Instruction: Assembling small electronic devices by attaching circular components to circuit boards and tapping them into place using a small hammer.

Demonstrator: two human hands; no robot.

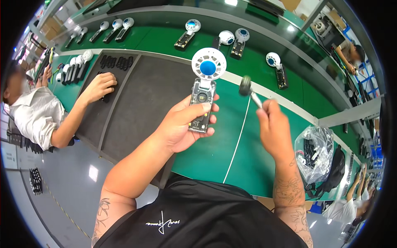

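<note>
Two hands are at work above the green desk (211, 161), and both are closed on something. The left hand (182, 124) holds a handheld fan (205, 84) by its see-through, dark handle: the thumb lies across the front, while the fingers wrap behind and their tips show past the handle's right side. That grip is narrow, only as wide as the handle. The fan stands nearly upright, its round white head with a blue centre toward the far edge of the desk, and it is held up over the desk's left part, near the side where a dark tray (140, 95) adjoins.

The right hand (275, 128) is curled into a fist round the pale handle of a small hammer (246, 87), with little gap between thumb and fingers; motion blur hides the exact finger placing. The hammer's dark head points toward the desk's far edge, to the right of the fan and apart from it.

By the desk's right edge sits a clear plastic bag (315, 155) with dark parts inside. Beyond the far edge, more fans lie along a green belt (161, 41). A co-worker's hand (101, 87) reaches over the tray's left side.
</note>
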